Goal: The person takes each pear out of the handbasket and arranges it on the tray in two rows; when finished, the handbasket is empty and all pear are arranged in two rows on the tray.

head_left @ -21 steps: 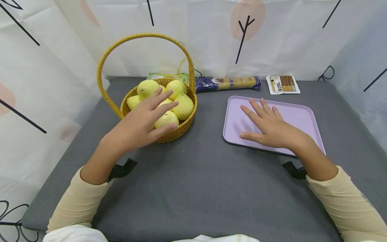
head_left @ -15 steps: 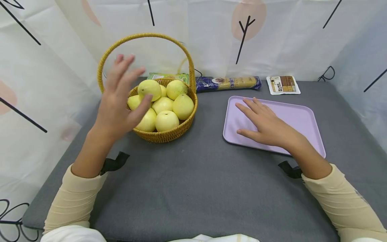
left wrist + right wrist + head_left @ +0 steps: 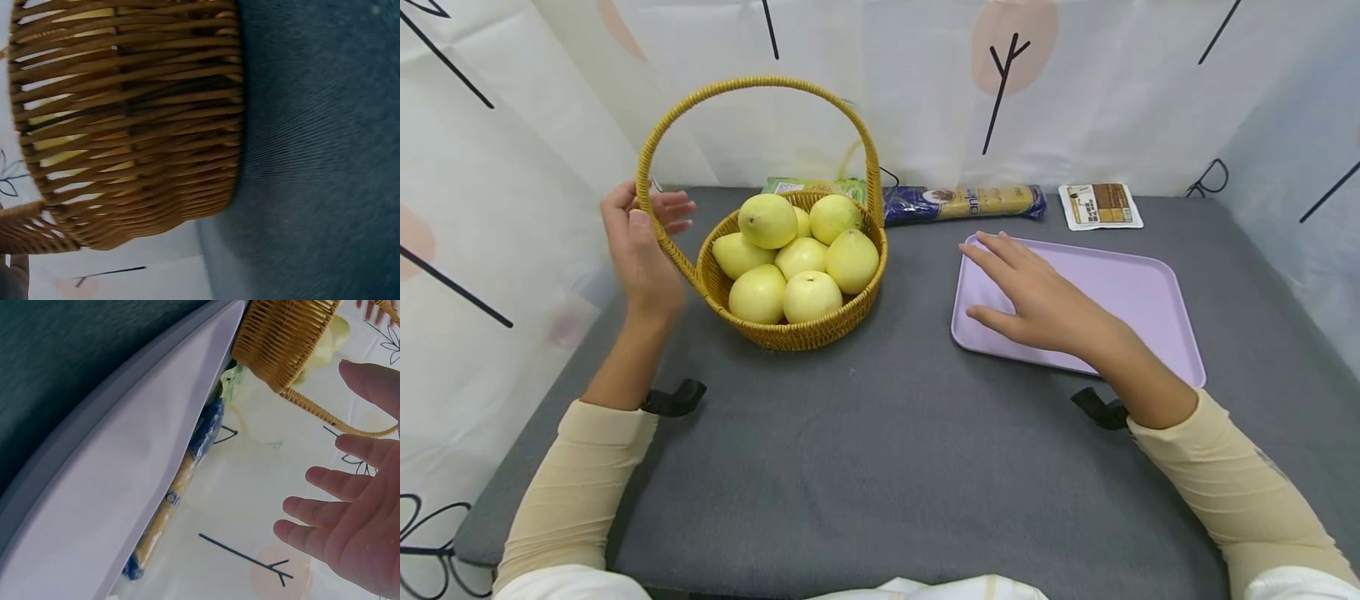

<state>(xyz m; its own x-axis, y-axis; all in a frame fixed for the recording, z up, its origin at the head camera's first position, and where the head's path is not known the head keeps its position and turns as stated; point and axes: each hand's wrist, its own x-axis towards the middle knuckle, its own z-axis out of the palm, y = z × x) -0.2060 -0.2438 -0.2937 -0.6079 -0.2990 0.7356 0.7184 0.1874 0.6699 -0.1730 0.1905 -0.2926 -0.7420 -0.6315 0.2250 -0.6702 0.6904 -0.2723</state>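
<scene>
A yellow woven basket (image 3: 797,335) with a tall arched handle stands at the left of the table, filled with several yellow-green pears (image 3: 757,295). At the left side of its handle is my left hand (image 3: 651,267), its fingers reaching behind the handle and the thumb on the near side. Those fingers are loosely extended, not curled round the handle. In the left wrist view the basket's woven wall (image 3: 137,119) fills much of the frame. My right hand (image 3: 1041,304) hovers palm down over the left part of a lilac tray (image 3: 1120,287), fingers spread and holding nothing.
Along the back lie a green packet (image 3: 782,185), a blue-ended pack of long pasta (image 3: 970,202) and a small white-and-brown sachet (image 3: 1101,206). A printed white curtain (image 3: 925,92) hangs behind and beside the grey table (image 3: 850,467).
My left hand has moved from over the pears leftward to the basket handle. My right hand has drifted a little left above the tray. Basket and tray stay put.
</scene>
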